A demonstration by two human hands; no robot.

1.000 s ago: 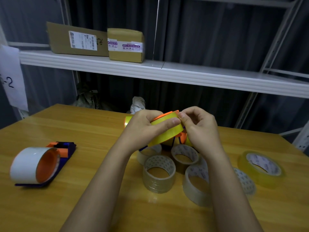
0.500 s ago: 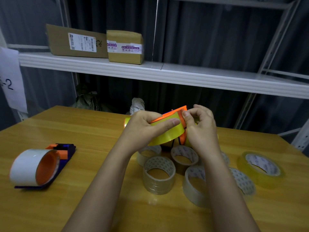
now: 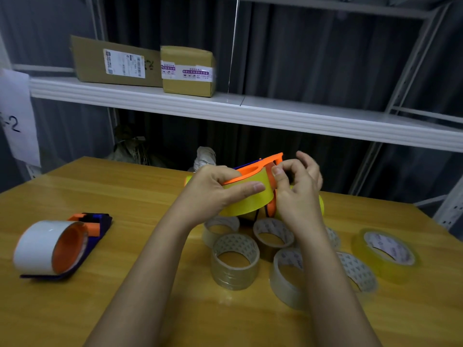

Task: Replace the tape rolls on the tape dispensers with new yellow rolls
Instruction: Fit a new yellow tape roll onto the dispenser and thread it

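- Two tape dispensers were in view. One, orange and blue [image 3: 260,164], was held above the table's middle. The other [image 3: 92,227], carrying a white roll [image 3: 41,246], lay at nine o'clock near the table's left edge.
- The left hand [image 3: 213,191] gripped a yellow roll [image 3: 246,196] mounted on the held dispenser, thumb on top and fingers curled along its band.
- The right hand [image 3: 298,194] pinched at the roll's right end with thumb and forefinger; the other fingers were raised and spread.
- A second yellow roll [image 3: 385,255] lay flat at three o'clock.
- At least five clear or brownish rolls [image 3: 235,261] clustered beneath the hands.
- Two cardboard boxes [image 3: 188,71] sat on the shelf [image 3: 275,113] at twelve o'clock.
- Bare wooden table [image 3: 150,296] stretched at six o'clock, toward the near edge.
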